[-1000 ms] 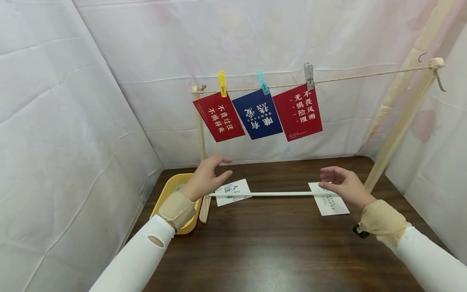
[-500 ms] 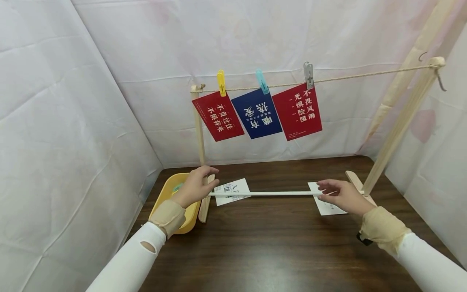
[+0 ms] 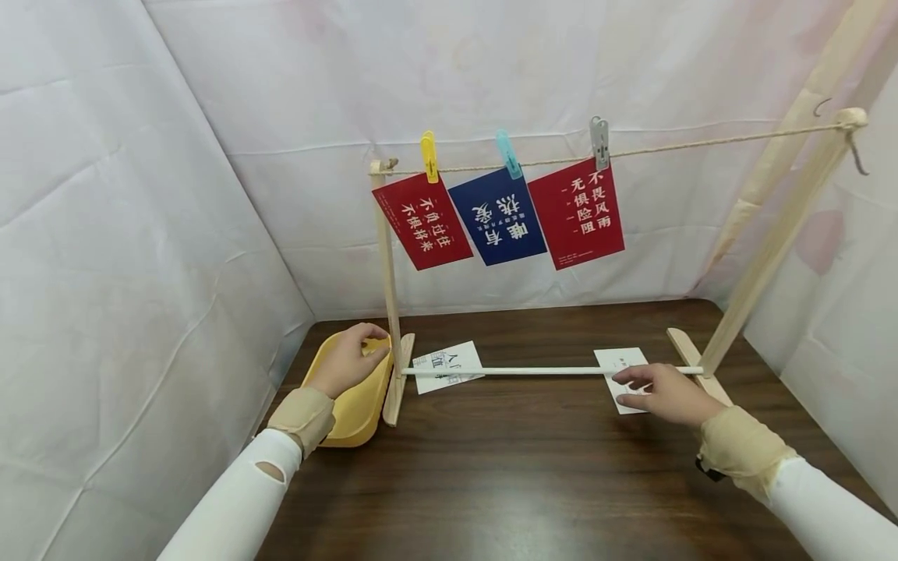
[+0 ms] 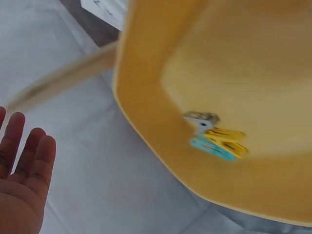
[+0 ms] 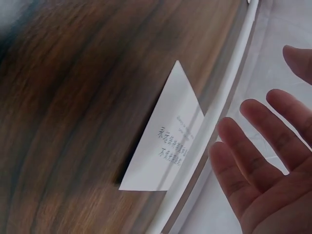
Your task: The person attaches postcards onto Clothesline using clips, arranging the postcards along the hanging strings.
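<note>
My left hand point(image 3: 345, 361), empty with relaxed fingers, hovers over the yellow basket point(image 3: 360, 425) at the table's left. Inside that basket, the left wrist view shows a grey clothespin point(image 4: 202, 118), a yellow clothespin point(image 4: 226, 139) and a teal clothespin point(image 4: 212, 147) lying together. Over a white card point(image 3: 620, 358) on the right of the table is my right hand point(image 3: 669, 393), its fingers loosely bent and holding nothing. It partly hides the card in the head view. Another white card point(image 3: 445, 362) with dark writing lies near the left post, partly under the white rod point(image 3: 540, 372).
A rope point(image 3: 715, 142) runs between two wooden posts point(image 3: 779, 249). From it hang a red card point(image 3: 424, 226), a blue card point(image 3: 498, 218) and a second red card point(image 3: 578, 218), each clipped by a clothespin. White cloth point(image 3: 175, 273) surrounds the brown table point(image 3: 505, 467).
My left hand has moved left, from beside the left post to above the basket. My right hand has come slightly lower over the right white card. The hanging cards stay in place.
</note>
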A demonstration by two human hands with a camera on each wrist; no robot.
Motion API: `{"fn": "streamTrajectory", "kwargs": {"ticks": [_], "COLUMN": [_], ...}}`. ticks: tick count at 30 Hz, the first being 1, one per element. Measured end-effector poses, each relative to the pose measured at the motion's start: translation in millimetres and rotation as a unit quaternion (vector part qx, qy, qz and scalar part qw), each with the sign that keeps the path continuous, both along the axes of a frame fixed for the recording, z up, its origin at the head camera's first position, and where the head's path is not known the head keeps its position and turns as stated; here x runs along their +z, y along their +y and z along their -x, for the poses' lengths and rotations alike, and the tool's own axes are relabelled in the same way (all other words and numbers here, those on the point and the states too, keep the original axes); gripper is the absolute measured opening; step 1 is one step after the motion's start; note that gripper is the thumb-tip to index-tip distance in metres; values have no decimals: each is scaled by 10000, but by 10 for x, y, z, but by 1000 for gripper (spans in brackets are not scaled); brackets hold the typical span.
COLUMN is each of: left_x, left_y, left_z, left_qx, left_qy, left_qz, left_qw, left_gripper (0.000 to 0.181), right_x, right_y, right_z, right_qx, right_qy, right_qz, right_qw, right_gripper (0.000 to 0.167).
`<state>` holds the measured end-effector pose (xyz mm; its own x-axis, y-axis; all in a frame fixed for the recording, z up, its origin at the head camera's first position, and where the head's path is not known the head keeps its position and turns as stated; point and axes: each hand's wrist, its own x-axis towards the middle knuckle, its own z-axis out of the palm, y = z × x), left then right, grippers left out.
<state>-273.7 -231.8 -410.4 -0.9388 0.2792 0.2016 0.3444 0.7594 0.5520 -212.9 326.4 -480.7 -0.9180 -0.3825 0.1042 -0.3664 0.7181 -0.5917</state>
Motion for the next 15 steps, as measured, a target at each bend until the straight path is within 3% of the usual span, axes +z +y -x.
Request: {"fn": "streamTrajectory", "kwargs": {"ticks": [4, 15], "left_x": [-38, -147], "left_y": [-115, -393], "left_z": [54, 298], "left_qx": [82, 628], "left_qy": [40, -499], "left_qz": [165, 844], "left_qw": [9998, 9932], "left_gripper": [31, 40], "right_x": [-35, -115], "right_y": [18, 41], "right_z": [-27, -37], "right_qx": [34, 7], "right_qy": [-18, -37], "right_qz": [-155, -810], "right_qw": [9999, 9967], "right_gripper": [37, 31]}}
